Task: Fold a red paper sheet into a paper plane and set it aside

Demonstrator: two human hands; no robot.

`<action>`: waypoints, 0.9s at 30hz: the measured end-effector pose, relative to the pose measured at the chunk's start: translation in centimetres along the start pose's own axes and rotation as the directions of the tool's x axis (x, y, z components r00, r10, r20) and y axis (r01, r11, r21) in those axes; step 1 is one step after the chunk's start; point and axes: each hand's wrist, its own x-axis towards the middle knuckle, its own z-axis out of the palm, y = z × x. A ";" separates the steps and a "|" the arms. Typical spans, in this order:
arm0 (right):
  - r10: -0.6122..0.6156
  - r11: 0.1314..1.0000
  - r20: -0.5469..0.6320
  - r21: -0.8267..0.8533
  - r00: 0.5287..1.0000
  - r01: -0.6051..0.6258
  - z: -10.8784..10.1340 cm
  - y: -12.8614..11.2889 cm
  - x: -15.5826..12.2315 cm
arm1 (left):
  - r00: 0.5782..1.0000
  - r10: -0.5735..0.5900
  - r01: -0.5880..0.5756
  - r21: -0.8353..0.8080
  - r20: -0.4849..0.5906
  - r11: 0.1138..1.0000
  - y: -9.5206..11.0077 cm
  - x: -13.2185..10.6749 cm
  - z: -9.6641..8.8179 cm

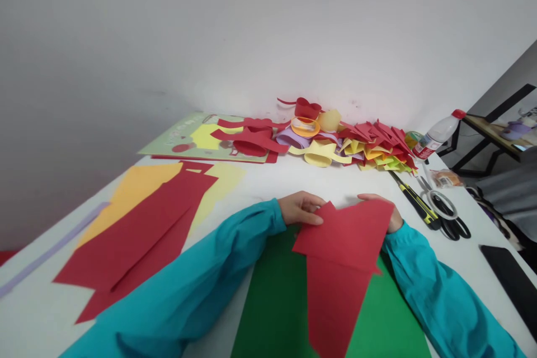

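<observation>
A folded red paper sheet [339,257] lies over a green sheet [277,307] near the table's front edge. My left hand [300,208] pinches the red sheet's upper left corner with closed fingers. My right hand [388,213] grips its upper right corner, mostly hidden behind the paper. Both arms wear teal sleeves.
Red and yellow cut sheets [138,229] lie at left. A heap of folded coloured paper pieces [361,148] sits by the wall. A utility knife [413,201], scissors [448,218], a tape roll [440,204], a plastic bottle [436,135] and a black phone [509,279] lie at right.
</observation>
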 end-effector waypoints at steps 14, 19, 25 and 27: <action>-0.424 0.573 0.350 -0.611 0.835 0.547 2.7 -1.7 -2.4 | 0.834 0.546 -0.175 0.977 0.083 0.119 -1.7 1.8 0.0; -0.493 0.181 0.626 -0.605 0.604 0.775 3.2 -0.5 -2.3 | 0.861 0.437 -0.250 0.965 0.259 -0.080 -2.6 0.1 0.5; -0.481 0.007 0.706 -0.590 0.520 0.807 2.9 1.2 -1.6 | 0.790 0.480 -0.242 0.914 0.381 -0.327 -3.0 -3.1 1.1; -0.518 -0.029 0.704 -0.583 0.487 0.812 3.0 1.0 -1.4 | 0.768 0.479 -0.228 0.880 0.425 -0.416 -2.9 -3.4 1.2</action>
